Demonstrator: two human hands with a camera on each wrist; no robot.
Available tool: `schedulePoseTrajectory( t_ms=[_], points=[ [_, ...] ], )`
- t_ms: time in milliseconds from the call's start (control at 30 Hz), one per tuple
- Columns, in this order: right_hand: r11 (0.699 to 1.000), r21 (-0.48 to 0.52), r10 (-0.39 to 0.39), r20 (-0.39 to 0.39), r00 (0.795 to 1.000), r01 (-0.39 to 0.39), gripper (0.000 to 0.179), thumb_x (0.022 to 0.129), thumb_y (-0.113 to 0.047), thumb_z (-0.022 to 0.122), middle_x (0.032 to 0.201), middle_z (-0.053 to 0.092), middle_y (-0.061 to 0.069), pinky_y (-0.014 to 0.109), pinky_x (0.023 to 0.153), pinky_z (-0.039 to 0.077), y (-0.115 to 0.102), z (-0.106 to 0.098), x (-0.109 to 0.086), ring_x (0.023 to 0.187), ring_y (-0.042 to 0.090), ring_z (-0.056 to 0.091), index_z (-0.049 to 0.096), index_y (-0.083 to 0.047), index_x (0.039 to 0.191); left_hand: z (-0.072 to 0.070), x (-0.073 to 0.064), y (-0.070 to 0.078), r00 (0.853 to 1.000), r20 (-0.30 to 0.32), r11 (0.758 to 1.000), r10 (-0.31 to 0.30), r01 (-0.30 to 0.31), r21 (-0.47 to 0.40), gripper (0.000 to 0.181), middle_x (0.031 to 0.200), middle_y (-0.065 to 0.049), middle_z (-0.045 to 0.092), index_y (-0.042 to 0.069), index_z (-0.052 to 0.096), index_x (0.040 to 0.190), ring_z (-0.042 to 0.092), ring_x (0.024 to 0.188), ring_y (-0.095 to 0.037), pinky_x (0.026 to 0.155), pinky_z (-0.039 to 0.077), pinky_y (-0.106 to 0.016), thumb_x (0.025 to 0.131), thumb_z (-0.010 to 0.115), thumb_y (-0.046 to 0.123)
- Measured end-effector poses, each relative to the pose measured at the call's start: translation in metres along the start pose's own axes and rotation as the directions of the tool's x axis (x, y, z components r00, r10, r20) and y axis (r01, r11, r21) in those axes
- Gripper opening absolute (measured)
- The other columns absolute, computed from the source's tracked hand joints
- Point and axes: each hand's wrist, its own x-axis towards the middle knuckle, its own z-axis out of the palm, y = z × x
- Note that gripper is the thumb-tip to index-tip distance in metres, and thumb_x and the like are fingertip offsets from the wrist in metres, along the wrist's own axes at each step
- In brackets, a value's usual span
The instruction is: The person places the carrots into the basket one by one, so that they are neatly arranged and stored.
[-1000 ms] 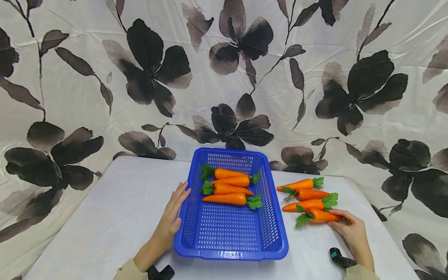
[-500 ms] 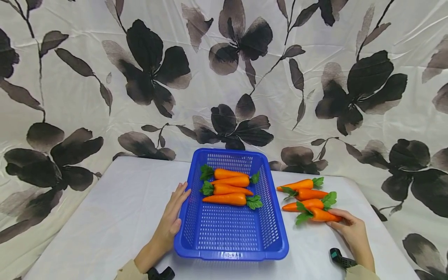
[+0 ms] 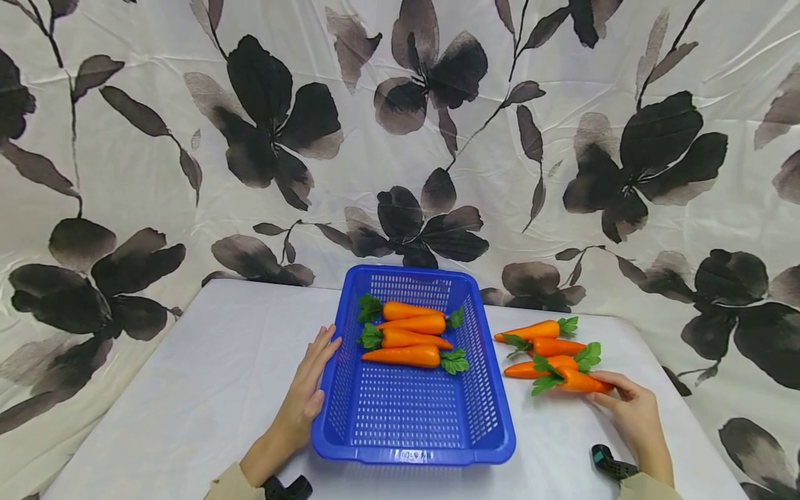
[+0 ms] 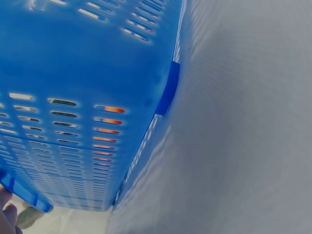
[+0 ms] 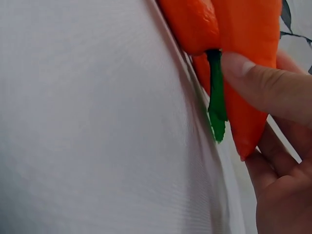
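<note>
The right hand (image 3: 631, 411) pinches a shiny orange cone-shaped carrot with green leaves (image 3: 585, 381) near its thin tip, thumb against fingers. This carrot is at 3 o'clock from the big blue plastic basket with holes (image 3: 409, 455), beside three more orange carrots (image 3: 558, 347). Its leaves point to 9 o'clock. It looks like light, stiff plastic, maybe slippery, not easy to break. The fat middle seems steadier to hold. At the basket's 9 o'clock, the left hand (image 3: 301, 394) rests nearly straight fingers on its side.

beige sleeves (image 3: 234, 485), two black wrist-worn devices (image 3: 615, 467), small teal patch (image 3: 601, 452) on the right one
</note>
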Motion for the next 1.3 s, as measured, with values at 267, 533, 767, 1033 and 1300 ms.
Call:
schedulePoseTrajectory(
  t_ms=[267,533,767,1033,1300],
  points=[
    [1.0,0.001,-0.027,0.03,0.999,0.027,0.042,0.077,0.006,0.079,0.101,0.065,-0.025,0.001,0.089,0.036,-0.008,-0.005,0.008,0.102,-0.015,0.049,0.067,0.01,0.117,0.0,0.001,-0.001,1.0,-0.008,0.999,0.012,-0.013,-0.037,0.069,0.16,-0.021,0.025,0.002,0.034,0.153,0.012,0.15,-0.038,0.121,0.0,-0.042,0.102,0.025,0.049],
    [0.998,-0.061,0.007,0.041,0.999,-0.005,0.043,0.079,-0.004,0.081,0.102,0.062,-0.025,0.004,0.081,0.042,-0.037,-0.011,0.012,0.098,-0.014,0.048,0.068,0.006,0.118,-0.001,0.0,0.001,1.0,0.004,1.0,-0.02,0.02,-0.02,0.068,0.161,-0.019,0.024,0.004,0.033,0.154,0.011,0.151,-0.035,0.121,-0.001,-0.035,0.102,0.026,0.047],
    [0.995,-0.098,0.014,0.023,1.0,-0.012,0.045,0.08,-0.012,0.083,0.107,0.066,-0.017,0.011,0.086,0.045,-0.068,-0.014,0.012,0.098,-0.011,0.05,0.069,0.001,0.121,0.0,0.0,0.001,1.0,-0.001,1.0,-0.009,0.009,-0.028,0.067,0.161,-0.019,0.024,0.004,0.033,0.154,0.012,0.15,-0.036,0.121,-0.001,-0.034,0.102,0.027,0.047],
    [0.99,-0.141,-0.016,-0.034,0.999,0.011,0.04,0.083,-0.011,0.08,0.104,0.065,-0.018,0.021,0.089,0.044,-0.105,-0.016,0.006,0.098,-0.002,0.05,0.07,-0.004,0.121,0.0,0.0,-0.002,1.0,-0.003,0.999,0.016,-0.016,-0.029,0.068,0.16,-0.021,0.024,0.002,0.033,0.153,0.012,0.15,-0.037,0.121,0.0,-0.037,0.102,0.026,0.047],
    [0.993,-0.121,0.002,-0.108,0.994,-0.016,0.04,0.083,-0.008,0.08,0.106,0.065,-0.011,0.014,0.079,0.042,-0.152,-0.013,-0.007,0.097,0.004,0.052,0.071,-0.005,0.121,0.002,-0.001,-0.005,0.999,-0.012,0.998,0.038,-0.039,-0.047,0.069,0.16,-0.023,0.025,-0.001,0.034,0.152,0.012,0.15,-0.039,0.121,0.0,-0.037,0.103,0.025,0.048]
  ],
)
